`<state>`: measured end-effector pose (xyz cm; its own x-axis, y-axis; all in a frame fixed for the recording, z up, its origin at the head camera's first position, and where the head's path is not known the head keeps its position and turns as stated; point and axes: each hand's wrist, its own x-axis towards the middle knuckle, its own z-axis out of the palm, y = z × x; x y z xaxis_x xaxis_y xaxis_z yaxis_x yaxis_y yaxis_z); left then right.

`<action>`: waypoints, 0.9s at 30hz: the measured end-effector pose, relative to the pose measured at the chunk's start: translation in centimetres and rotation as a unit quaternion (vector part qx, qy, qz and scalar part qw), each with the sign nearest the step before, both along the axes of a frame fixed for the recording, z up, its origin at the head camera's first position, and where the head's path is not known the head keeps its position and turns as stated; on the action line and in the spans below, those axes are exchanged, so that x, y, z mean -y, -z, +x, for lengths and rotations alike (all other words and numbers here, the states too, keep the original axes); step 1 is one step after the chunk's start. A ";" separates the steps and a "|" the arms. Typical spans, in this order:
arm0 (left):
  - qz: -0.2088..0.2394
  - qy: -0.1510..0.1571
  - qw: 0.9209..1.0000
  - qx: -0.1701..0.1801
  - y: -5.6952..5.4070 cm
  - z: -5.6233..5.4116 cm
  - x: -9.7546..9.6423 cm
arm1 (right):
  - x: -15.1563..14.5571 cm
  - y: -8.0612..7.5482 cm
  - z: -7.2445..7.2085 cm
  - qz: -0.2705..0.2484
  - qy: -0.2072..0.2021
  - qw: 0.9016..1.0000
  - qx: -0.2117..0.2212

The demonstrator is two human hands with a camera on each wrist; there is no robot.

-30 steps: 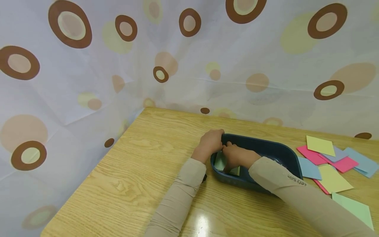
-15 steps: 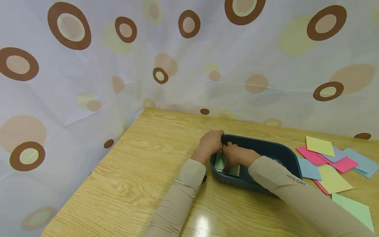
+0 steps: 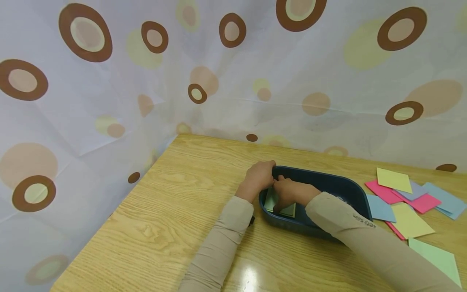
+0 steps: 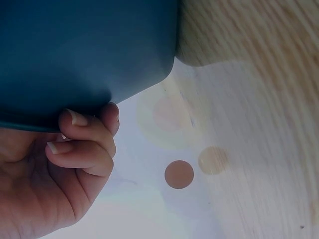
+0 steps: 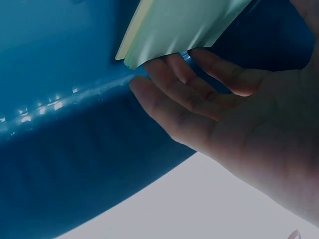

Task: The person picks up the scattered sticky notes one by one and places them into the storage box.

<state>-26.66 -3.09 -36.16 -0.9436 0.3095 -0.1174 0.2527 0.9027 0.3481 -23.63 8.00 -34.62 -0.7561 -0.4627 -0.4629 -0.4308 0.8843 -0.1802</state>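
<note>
My left hand (image 3: 260,176) grips the left end of a dark blue plastic bin (image 3: 339,184), its fingers (image 4: 82,154) bent against the rim. Inside the bin's left end, my right hand (image 3: 292,191) reaches over a stack of pale green and yellowish sticky notes (image 3: 270,199). In the right wrist view, the sticky notes (image 5: 184,30) stand out with their edges fanned slightly. My right fingers (image 5: 172,109) stretch loosely to the stack's edge, tips right at the paper. Part of the stack is hidden under my right hand in the head view.
Loose notes lie right of the bin: a yellow note (image 3: 394,179), a pink note (image 3: 383,192), a blue note (image 3: 381,207) and a green note (image 3: 435,255), among several others. A patterned curtain (image 3: 233,73) hangs behind the wooden table (image 3: 164,202).
The notes under my right hand have shifted slightly in the bin's left end, with its thumb moving a little over them. My left hand stays on the rim.
</note>
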 end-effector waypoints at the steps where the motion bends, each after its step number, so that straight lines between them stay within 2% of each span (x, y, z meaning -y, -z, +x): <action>1: -0.001 0.000 1.000 0.000 0.0 0.0 0.0 | -0.1 0.0 0.1 0.003 0.001 1.000 -0.002; 7: -0.007 0.003 1.000 -0.010 0.1 0.1 -0.3 | -1.4 -0.6 0.8 0.030 0.031 0.999 -0.018; 12: -0.015 -0.001 1.000 -0.014 -0.1 0.1 -0.3 | -2.0 -1.0 1.1 0.053 0.053 0.997 0.011; 20: -0.016 -0.004 1.000 -0.012 0.0 0.0 -0.3 | -1.7 -0.3 1.0 -0.006 0.062 0.997 0.040; 27: -0.011 -0.004 1.000 -0.010 0.1 0.1 -0.4 | -1.5 -0.1 0.8 -0.012 0.072 0.996 0.048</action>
